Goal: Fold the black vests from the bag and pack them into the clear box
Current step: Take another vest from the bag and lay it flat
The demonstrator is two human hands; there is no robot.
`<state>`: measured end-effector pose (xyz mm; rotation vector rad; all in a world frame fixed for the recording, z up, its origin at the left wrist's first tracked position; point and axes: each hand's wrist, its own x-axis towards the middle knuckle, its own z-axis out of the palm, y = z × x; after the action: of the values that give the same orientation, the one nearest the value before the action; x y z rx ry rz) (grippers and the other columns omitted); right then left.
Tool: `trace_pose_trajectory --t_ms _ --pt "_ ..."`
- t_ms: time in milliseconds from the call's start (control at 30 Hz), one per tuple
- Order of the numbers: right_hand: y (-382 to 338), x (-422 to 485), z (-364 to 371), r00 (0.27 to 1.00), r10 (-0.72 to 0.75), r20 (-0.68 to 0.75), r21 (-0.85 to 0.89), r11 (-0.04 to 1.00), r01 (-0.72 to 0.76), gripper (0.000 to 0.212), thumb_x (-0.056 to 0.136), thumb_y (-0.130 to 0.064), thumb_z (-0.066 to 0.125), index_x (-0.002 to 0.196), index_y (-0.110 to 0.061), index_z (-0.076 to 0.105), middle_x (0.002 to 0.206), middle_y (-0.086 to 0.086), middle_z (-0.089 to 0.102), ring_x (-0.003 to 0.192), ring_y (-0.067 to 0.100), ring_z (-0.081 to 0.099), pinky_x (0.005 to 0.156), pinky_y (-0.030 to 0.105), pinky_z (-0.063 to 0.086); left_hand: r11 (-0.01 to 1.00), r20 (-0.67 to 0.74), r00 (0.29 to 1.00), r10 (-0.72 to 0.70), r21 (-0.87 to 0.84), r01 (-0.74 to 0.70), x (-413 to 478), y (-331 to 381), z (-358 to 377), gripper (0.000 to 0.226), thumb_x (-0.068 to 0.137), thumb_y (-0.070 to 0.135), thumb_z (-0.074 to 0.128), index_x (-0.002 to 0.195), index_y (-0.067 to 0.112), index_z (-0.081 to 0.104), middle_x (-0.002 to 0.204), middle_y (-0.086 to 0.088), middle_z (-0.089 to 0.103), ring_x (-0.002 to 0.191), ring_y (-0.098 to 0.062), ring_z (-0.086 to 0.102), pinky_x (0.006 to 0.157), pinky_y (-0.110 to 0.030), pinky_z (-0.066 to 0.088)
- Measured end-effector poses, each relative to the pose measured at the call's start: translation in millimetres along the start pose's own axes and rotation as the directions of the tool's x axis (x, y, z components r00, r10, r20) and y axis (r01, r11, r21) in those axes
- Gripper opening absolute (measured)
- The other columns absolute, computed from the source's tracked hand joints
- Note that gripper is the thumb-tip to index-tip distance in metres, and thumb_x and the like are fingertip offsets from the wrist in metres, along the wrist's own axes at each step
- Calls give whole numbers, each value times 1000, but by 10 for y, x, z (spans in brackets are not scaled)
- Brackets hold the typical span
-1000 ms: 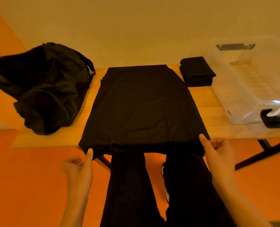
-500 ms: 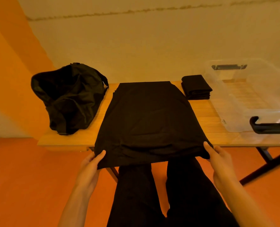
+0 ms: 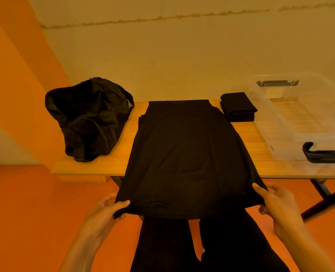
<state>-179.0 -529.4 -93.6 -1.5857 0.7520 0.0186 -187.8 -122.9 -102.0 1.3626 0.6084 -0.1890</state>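
- One wooden table (image 3: 92, 169) carries everything, and we stand at its near edge.
- Across the middle of it lies a black vest (image 3: 188, 154), spread flat. Its neckline and armholes are at the far edge and its hem is lifted off the near edge toward us. The cloth is plain, matte and faintly rippled, and we can make out no print on it.
- At the right end of the table sits the clear box (image 3: 292, 134), with a black handle (image 3: 327, 155) on its near side and a grey latch (image 3: 277, 83) on its far rim. A pale label (image 3: 273, 93) on the far wall is too blurred for us to read.
- At the left end slumps the black bag (image 3: 90, 118), crumpled, with its strap draped over the far side.
- Between the vest and the box, at the far edge, lies a folded stack (image 3: 238, 107) of black cloth, just beside the box.
- Our left hand (image 3: 103, 211) pinches the hem's left corner, thumb on top and fingers curled beneath.
- Our right hand (image 3: 276, 203) grips the right corner the same way.
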Motion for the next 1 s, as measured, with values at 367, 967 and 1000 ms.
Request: trace_pose_trajectory --t_ms 367,967,1000 --pt "-1005 -46 52 964 -225 141 313 934 172 13 99 -22 61 99 -13 69 74 0 64 53 7 47 46 18 41 890 -74 949 307 -331 -314 114 1006 229 41 95 1 60 63 24 71 77 5 70 70 -5 66 58 -17 53" --pt "-288 -24 30 982 112 149 -32 994 -108 12 93 -14 71 96 -3 67 62 6 58 55 17 48 56 32 43 997 -35 999 -26 75 29 54 210 -2 14 90 0 67 77 4 64 90 -16 71 92 -26 67 77 -35 49" --pt "-276 -36 19 982 106 154 -47 994 -100 13 93 -14 71 97 -3 68 68 8 63 60 19 52 58 33 45 996 -24 1000 -20 85 22 47 194 -25 11 91 2 67 80 2 66 92 -17 73 95 -27 68 79 -36 50"
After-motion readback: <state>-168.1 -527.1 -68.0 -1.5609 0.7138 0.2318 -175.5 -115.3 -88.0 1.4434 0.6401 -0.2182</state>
